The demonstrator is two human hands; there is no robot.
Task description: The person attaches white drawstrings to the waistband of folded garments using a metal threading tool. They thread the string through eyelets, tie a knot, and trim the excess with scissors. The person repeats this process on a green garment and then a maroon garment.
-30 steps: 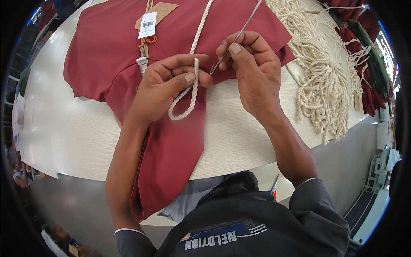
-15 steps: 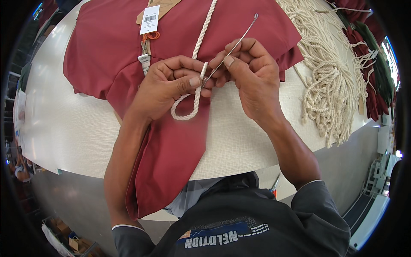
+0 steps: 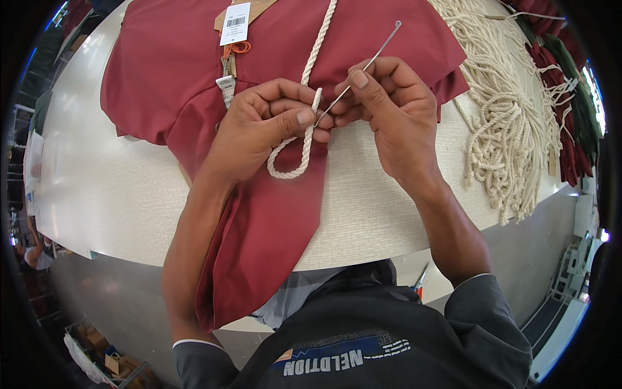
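Observation:
My left hand (image 3: 269,126) is closed, pinching a cream twisted cord (image 3: 315,52) between thumb and fingers. The cord's short end points up past the thumb, and a loop of it hangs below. In my right hand (image 3: 395,110) I grip a thin metal rod (image 3: 380,50) with a small eye at its upper end. The rod slants down so its lower tip meets the cord at my left fingertips; whether it goes through the cord I cannot tell. Beneath both hands lies a dark red garment (image 3: 162,71), one long piece of it draping over the table's near edge.
A pile of cream cords (image 3: 499,129) lies at the right of the pale table (image 3: 110,201). Dark red and green cloth (image 3: 562,97) sits beyond it. A white tag (image 3: 234,24) rests on the garment. Red-handled scissors (image 3: 419,285) show below the near edge; a crate (image 3: 110,356) stands lower left.
The view has shifted slightly, so everything sits a little further right. My right thumb has lifted higher along the rod, while my left hand keeps its pinch on the cord.

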